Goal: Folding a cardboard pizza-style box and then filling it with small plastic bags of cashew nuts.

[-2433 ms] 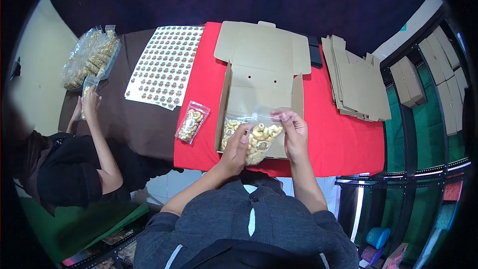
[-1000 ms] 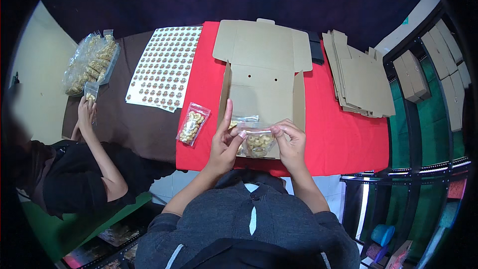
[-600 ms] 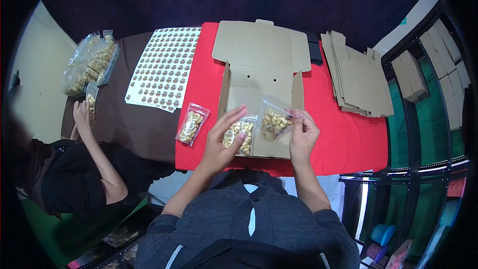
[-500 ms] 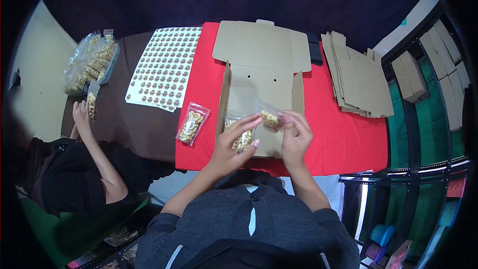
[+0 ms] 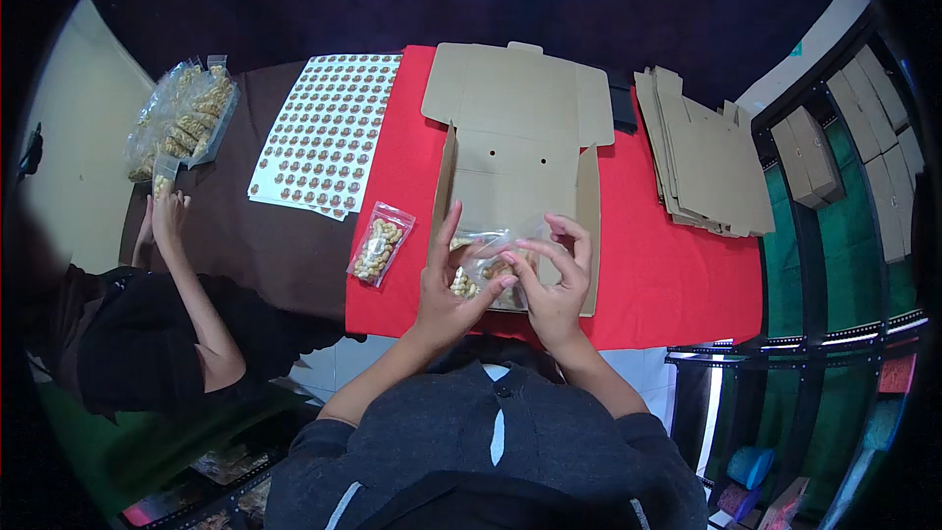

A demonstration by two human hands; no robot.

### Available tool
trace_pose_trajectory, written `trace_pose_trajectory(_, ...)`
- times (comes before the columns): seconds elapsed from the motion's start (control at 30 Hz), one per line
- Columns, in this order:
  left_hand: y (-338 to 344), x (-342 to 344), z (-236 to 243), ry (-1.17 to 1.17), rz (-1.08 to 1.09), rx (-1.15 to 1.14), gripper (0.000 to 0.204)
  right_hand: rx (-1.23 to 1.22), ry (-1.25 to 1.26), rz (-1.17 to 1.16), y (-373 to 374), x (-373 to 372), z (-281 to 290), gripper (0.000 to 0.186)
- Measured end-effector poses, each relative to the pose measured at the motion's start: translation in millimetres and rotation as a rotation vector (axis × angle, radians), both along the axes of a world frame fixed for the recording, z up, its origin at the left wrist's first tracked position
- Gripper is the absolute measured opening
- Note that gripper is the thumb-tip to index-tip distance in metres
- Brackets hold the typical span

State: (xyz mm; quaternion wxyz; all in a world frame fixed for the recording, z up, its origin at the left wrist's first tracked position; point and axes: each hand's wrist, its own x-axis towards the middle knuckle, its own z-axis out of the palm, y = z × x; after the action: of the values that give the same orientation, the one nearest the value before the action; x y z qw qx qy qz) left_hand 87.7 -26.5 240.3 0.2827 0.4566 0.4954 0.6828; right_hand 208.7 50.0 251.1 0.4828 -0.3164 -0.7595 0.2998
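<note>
Right hand (image 5: 557, 300) pinches a clear zip pouch (image 5: 493, 263), left hand (image 5: 446, 301) half-spread (whether gripping, I cannot tell) — slick film slipping could drop it crooked into the cardboard box (image 5: 512, 191).

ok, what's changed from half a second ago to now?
The right hand moved left and toward the body, and the nut bag came with it, now between the two hands. The left hand raised its index finger. Exact grip is unclear; no release visible. Unchanged: open box, spare nut bag on the red cloth, sticker sheets.
</note>
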Motion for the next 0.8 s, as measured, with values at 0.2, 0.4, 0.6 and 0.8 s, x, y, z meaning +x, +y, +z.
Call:
trace_pose_trajectory(0.2, -3.4, -0.1, 5.0, 0.032, 0.067, -0.017, 0.081, -0.418, 0.251, 0.145, 8.0, -3.2, -5.9, 0.021)
trace_pose_trajectory(0.4, -4.1, -0.9, 0.8, 0.021, 0.071, 0.010, 0.076, -0.616, 0.237, 0.302, 6.8, 2.5, -6.6, 0.007)
trace_pose_trajectory(0.6, -4.5, -4.0, 1.4, -0.122, 0.002, 0.001, 0.081, -0.817, 0.264, 0.357, 5.4, 9.5, 3.5, 0.015)
trace_pose_trajectory(0.8, -7.9, -9.2, 8.8, -0.326, -0.051, -0.081, 0.080, -0.834, 0.175, 0.490, 13.5, 20.2, -6.5, 0.026)
